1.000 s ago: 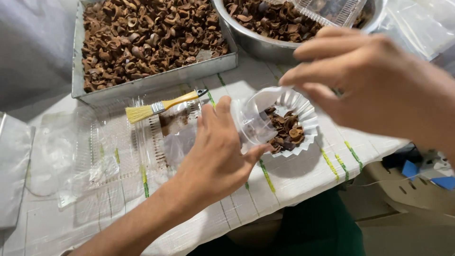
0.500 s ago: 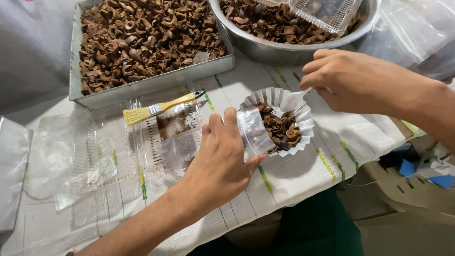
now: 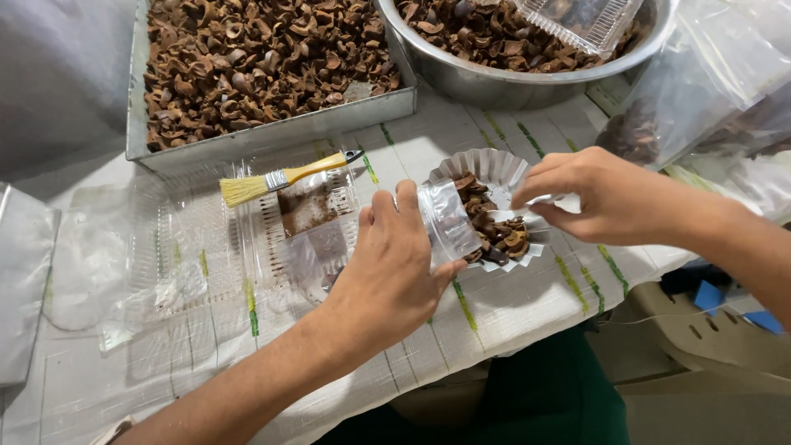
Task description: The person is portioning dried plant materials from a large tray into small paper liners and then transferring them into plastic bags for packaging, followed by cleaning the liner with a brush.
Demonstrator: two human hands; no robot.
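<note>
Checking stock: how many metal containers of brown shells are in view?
2: a rectangular tray at top left and a round bowl at top right, both cut off by the frame's edge. Others may lie out of view.

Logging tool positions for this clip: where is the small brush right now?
In the head view, the brush lies left of centre across clear plastic trays, just in front of the metal tray and up-left of the left hand.

Both forearms were bare to the frame edge, no sleeves, gloves, rings or watch visible on left hand [image 3: 387, 276] or right hand [image 3: 595, 198], nails short and unpainted, and a dark green garment showed at the lap below the table edge.
</note>
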